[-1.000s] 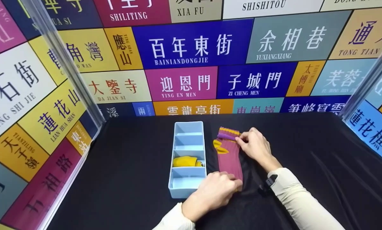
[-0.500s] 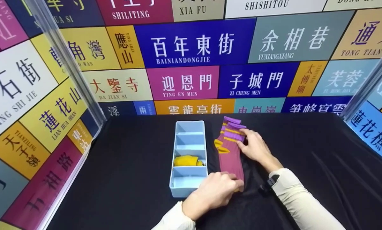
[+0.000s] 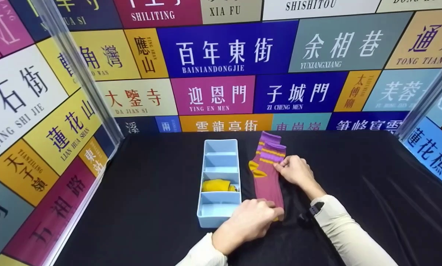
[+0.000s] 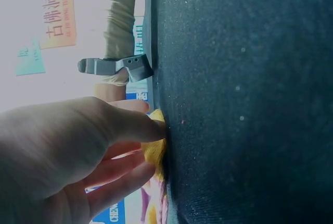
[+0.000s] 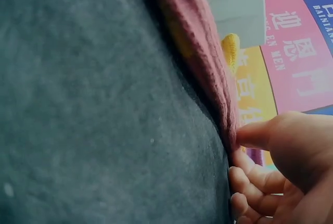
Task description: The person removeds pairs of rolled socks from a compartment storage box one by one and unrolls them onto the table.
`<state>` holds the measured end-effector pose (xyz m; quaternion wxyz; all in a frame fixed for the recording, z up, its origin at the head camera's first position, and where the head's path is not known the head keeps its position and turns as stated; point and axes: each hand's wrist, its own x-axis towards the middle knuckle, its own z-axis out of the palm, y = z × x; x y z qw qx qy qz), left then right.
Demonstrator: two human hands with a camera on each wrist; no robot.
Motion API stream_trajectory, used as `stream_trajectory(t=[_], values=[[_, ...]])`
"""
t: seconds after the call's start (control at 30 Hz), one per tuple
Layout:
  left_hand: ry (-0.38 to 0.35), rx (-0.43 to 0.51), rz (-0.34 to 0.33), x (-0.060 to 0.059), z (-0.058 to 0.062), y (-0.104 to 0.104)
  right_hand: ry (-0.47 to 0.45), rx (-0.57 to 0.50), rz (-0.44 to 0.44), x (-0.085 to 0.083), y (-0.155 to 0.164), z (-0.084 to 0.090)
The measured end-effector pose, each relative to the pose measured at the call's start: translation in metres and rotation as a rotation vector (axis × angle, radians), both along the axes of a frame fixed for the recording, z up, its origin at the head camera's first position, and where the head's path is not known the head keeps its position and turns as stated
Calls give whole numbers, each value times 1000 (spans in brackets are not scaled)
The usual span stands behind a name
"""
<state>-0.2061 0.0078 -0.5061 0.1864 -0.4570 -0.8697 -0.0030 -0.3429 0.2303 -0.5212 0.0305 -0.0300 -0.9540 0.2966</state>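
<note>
A pair of pink socks (image 3: pixel 268 184) with yellow heels and purple-and-yellow striped cuffs lies flat, one on the other, on the black cloth. The two cuffs are slightly offset. My left hand (image 3: pixel 251 218) pinches the yellow toe end (image 4: pixel 155 153) between thumb and fingers. On the other side, my right hand (image 3: pixel 296 170) pinches the socks' right edge just below the cuffs. In the right wrist view, the thumb and curled fingers of that hand (image 5: pixel 291 161) meet at the pink edge. Left of the socks stands a light blue box (image 3: pixel 219 220) with several compartments.
A rolled yellow bundle (image 3: pixel 216 185) sits in the box's third compartment from the back. Black cloth (image 3: pixel 150 207) covers the table. Printed sign panels (image 3: pixel 221 48) form walls behind and at the sides, with clear corner posts.
The sock cuffs, folded down at first, now lie unfolded toward the back wall. My right hand has slid a little down the edge from the cuffs. The left hand keeps its place at the toes.
</note>
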Motion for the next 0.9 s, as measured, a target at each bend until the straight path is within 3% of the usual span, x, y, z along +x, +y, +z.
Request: stream_trajectory(t=[0.2, 0.33, 0.53, 0.9], values=[[48, 16, -8, 1, 1, 1, 27, -26, 26, 0, 10, 1], [55, 35, 54, 1, 1, 2, 72, -53, 49, 3, 18, 3], [-9, 52, 141, 3, 0, 3, 72, -120, 46, 8, 35, 6], [-29, 18, 172, 5, 1, 6, 72, -192, -153, 11, 52, 2]])
